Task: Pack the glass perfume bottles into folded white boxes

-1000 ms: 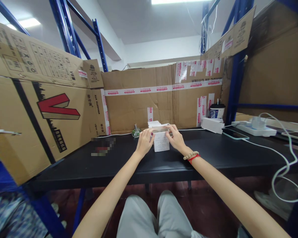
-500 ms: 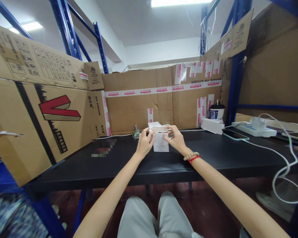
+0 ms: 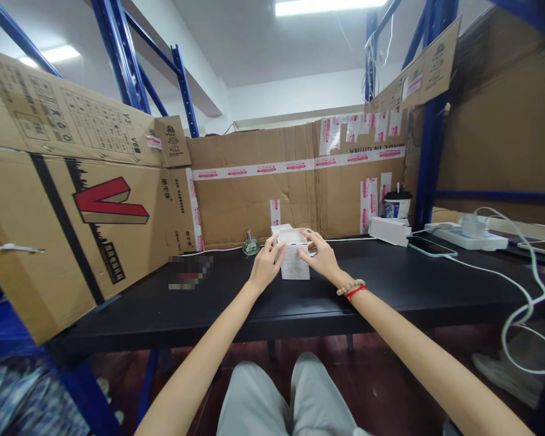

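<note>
A small white box [image 3: 295, 264] with fine print on its front stands upright on the black table [image 3: 227, 297], its flaps raised at the top. My left hand [image 3: 266, 264] grips its upper left side, fingers curled along the edge and thumb near the front. On the other side, my right hand [image 3: 320, 257] holds the upper right edge, with fingers bent over the top flap. What lies inside the box is hidden from here. A little to the left of my left hand stands a small round glass bottle [image 3: 251, 244] with greenish contents.
On the right are a lidded cup [image 3: 397, 204], a white carton piece [image 3: 389, 231], a charging phone [image 3: 431, 246] and a white power strip [image 3: 476, 238] with loose cables. Cardboard walls [image 3: 254, 200] enclose the back and left. A pixelated patch covers something at left.
The top flap of the box looks more open, showing more of its white inner face. Both hands keep nearly the same place on the box, and the view has shifted slightly.
</note>
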`<state>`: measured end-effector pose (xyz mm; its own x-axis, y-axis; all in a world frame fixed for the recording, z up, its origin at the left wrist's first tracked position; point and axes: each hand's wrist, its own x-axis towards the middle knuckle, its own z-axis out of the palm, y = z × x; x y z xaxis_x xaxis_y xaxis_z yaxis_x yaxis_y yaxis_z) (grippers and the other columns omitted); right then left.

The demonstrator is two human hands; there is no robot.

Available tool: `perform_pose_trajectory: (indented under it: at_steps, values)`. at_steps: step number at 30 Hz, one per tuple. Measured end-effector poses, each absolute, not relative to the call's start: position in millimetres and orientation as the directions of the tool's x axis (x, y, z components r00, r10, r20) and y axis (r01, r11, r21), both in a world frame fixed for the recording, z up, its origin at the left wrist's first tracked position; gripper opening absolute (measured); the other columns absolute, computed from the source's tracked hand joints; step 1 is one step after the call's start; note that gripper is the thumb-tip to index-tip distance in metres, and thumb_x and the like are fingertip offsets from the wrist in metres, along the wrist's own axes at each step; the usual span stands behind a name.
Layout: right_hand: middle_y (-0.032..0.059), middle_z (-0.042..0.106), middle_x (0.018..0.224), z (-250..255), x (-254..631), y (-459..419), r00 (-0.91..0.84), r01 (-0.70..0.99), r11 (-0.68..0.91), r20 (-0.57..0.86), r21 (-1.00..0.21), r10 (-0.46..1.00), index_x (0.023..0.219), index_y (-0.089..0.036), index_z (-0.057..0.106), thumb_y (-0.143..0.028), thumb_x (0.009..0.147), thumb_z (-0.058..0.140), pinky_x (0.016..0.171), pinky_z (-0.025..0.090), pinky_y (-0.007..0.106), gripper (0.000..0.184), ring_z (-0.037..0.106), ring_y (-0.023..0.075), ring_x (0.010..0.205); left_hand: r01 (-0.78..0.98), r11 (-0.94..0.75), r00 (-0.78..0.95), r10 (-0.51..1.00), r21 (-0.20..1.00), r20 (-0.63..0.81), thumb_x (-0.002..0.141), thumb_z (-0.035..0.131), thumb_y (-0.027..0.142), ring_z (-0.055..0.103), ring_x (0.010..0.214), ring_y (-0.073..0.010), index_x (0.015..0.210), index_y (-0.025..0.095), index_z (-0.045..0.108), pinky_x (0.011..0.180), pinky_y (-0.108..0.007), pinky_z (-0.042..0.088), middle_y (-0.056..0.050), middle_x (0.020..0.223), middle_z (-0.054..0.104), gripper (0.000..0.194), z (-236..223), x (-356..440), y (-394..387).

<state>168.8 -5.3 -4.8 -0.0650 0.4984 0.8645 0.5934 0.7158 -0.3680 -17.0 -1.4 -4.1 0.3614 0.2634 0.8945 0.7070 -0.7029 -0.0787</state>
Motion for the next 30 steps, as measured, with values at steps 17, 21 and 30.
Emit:
perform_pose_trajectory:
  at_steps: [17,21,30]
  values:
    - [0.0053,0.056,0.115,-2.7,166.1,-13.5,-0.095,0.572,0.756,0.890,-0.317,0.445,0.117,-0.026,0.053,-0.035,0.084,0.050,0.066,0.054,0.026,0.034,0.061,0.0159,0.086,0.728,-0.623,0.475,0.160,-0.285,0.865,0.090,0.039,0.028,0.061,0.082,-0.0116,0.114,0.022,0.054,0.071,-0.023,0.052,-0.007,0.108,0.055,0.029,-5.7,-12.7,-1.8]
    - [0.0040,0.061,0.102,-2.0,164.4,-13.8,-0.070,0.528,0.779,0.897,-0.339,0.437,0.099,-0.023,0.062,-0.036,0.089,0.043,0.064,0.053,0.023,0.025,0.061,0.0136,0.082,0.736,-0.604,0.468,0.129,-0.305,0.874,0.088,0.041,0.025,0.059,0.081,-0.0130,0.112,0.020,0.054,0.069,-0.025,0.052,-0.008,0.103,0.053,0.028,-6.0,-10.3,-4.2]
    - [0.0041,0.061,0.097,-0.8,163.2,-12.2,-0.032,0.505,0.771,0.884,-0.389,0.467,0.096,-0.023,0.063,-0.032,0.088,0.044,0.055,0.051,0.021,0.023,0.061,0.0133,0.077,0.661,-0.705,0.514,0.175,-0.257,0.840,0.080,0.043,0.020,0.053,0.093,-0.0191,0.114,0.014,0.046,0.080,-0.031,0.048,-0.008,0.095,0.056,0.034,-4.3,-7.7,-9.2]
